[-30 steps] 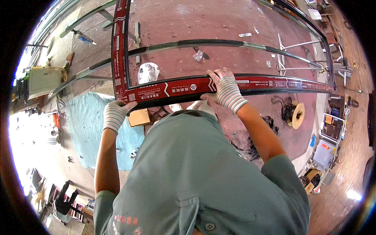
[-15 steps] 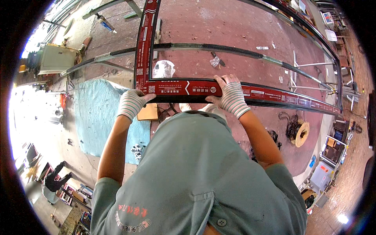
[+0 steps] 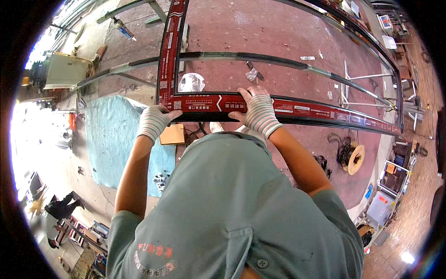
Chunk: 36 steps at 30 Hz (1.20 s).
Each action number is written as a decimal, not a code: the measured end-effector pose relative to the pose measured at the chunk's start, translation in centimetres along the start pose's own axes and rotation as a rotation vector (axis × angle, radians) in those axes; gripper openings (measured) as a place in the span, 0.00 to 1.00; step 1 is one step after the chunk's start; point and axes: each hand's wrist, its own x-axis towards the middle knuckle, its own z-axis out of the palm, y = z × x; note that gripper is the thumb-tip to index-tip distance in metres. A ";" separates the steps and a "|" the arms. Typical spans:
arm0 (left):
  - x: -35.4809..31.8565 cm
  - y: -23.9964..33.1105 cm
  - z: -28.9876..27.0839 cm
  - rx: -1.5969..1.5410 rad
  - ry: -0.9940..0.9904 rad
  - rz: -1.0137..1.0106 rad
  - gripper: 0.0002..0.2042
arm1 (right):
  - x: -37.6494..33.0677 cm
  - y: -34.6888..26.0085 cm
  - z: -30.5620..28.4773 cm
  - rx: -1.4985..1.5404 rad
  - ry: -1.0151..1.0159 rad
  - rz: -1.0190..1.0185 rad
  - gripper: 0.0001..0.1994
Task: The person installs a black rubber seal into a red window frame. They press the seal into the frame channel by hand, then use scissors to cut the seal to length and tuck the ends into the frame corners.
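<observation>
A large rectangular metal frame (image 3: 204, 103), wrapped in red protective film with white markings, fills the upper half of the view. It is seen from above, held out in front of a person in a grey-green work shirt (image 3: 232, 209). Its near rail runs left to right just beyond the person's chest, and its left rail runs away toward the top of the picture from a corner at the left.

The left hand (image 3: 153, 121), in a white striped knit glove, grips the frame at that near left corner, fingers curled shut around the underside of the rail. The right hand (image 3: 258, 111), gloved the same way, lies over the near rail a little further right, its fingers bent down across the red film and closed on the rail. Both bare forearms reach up from the lower edge.

Through the frame's opening shows a reddish-brown floor (image 3: 278, 32). A dark rail (image 3: 288, 61) crosses behind it from left to right. A crumpled clear plastic bag (image 3: 191, 83) lies on the floor just beyond the near rail.

To the left lies a pale blue mat (image 3: 111, 139), with a small cardboard piece (image 3: 172, 134) at its edge, near the left hand. At the right, well apart, a cable reel (image 3: 356, 159) sits on the floor.
</observation>
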 end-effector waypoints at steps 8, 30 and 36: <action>0.2 0.4 -0.4 0.065 -0.007 0.013 0.26 | 0.9 -2.3 0.6 -0.059 0.029 -0.050 0.47; 0.7 -0.9 0.1 0.055 0.009 0.075 0.27 | 4.3 -7.4 1.4 -0.033 -0.041 -0.109 0.46; 0.5 -0.7 -0.2 0.015 -0.019 0.045 0.29 | 5.1 -9.1 2.2 0.003 -0.007 -0.133 0.45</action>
